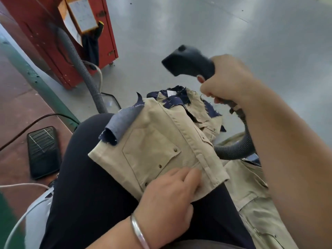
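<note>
Khaki garment panel [154,141] lies across the person's near thigh, navy lining curled up at its far-left corner. Left hand [168,194] rests flat on its near edge, fingers extended. Right hand [230,79] is fisted around the dark handheld nozzle [186,62], raised above the panel's far end. Corrugated hose [233,150] loops right. Phone [44,153] lies left.

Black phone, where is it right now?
In the head view, the black phone lies flat on the reddish surface at the left, just beside the person's left thigh, below a dark cable.
</note>
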### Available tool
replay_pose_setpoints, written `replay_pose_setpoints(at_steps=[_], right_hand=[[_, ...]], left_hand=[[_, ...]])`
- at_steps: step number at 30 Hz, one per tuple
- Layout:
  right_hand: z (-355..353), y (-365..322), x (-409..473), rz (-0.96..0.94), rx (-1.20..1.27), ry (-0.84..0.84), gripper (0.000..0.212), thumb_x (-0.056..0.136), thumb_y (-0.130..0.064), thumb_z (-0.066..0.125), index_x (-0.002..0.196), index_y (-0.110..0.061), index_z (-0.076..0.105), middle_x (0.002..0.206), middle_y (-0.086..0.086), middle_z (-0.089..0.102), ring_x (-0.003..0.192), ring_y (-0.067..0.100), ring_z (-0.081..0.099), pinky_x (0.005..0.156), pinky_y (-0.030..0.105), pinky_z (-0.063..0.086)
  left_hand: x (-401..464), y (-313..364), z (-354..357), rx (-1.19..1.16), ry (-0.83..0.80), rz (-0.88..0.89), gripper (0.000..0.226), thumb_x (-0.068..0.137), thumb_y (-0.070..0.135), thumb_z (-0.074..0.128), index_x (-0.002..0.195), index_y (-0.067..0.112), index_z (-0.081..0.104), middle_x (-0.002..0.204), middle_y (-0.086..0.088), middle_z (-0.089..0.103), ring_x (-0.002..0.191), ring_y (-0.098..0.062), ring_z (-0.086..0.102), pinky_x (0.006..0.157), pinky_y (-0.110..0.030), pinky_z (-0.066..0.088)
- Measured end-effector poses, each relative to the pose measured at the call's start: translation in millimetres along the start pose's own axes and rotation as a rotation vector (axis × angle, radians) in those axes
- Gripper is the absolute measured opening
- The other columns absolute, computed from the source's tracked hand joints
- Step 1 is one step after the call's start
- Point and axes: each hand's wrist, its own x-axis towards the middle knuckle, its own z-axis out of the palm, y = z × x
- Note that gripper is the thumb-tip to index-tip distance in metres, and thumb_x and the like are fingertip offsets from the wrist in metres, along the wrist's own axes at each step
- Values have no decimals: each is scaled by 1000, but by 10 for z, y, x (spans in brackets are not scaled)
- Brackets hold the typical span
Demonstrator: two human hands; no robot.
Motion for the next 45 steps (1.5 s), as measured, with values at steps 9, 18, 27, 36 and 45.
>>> replay_pose_setpoints(at_steps=[9, 18, 27, 36, 45], right_hand=[[-354, 734, -1186, 67, 62, -91, 19, 64, -24, 73, 75, -28, 58, 54, -9, 64, 36, 7, 57, 37, 29, 43], [-172, 956, -1877, 46, -184, -174, 37, 55, -49, 56, 91, -54, 50, 69, -34, 60, 51, -7, 57, 40, 19, 46], [25, 638, -1742, -10, -332, -228, 23, 70, -44, 58, 87, -38, 43, 58, -13, 56, 50, 3, 50, 45, 20, 36], [380, -5, -1088, -189, -328, -41, 25, 83, -29, 61, 94, -32, 38, 71, -8, 40, 67, 23, 42, 51, 30, 28], [-191, 192, -825, -122, -2, 116, 11, 78, -19, 68, 84, -21, 58, 66, 4, 61, 68, 35, 65, 57, 39, 49]], left_hand=[[-61, -250, -694, 294, 49, -156, 38, 60, 14, 38, 71, 34, 69, 66, 13, 54, 52, -15, 57, 38, -29, 44], [-28, 146, -603, 327, -22, 61, 28, 47, 31, 64, 72, 20, 67, 82, -1, 61, 72, -24, 61, 55, -35, 53], [21, 101, -15, 197, -76, 184, 18, 71, 22, 47, 77, 24, 63, 79, 10, 59, 71, -13, 58, 44, -26, 48], [40, 77, -3, 110, 20, 238, 13, 71, 14, 58, 80, 23, 61, 86, 10, 60, 75, -11, 59, 40, -22, 46], [77, 97, 6, 119, 98, 162, 16, 68, 14, 44, 70, 21, 57, 72, 6, 56, 68, -15, 57, 41, -26, 46]])
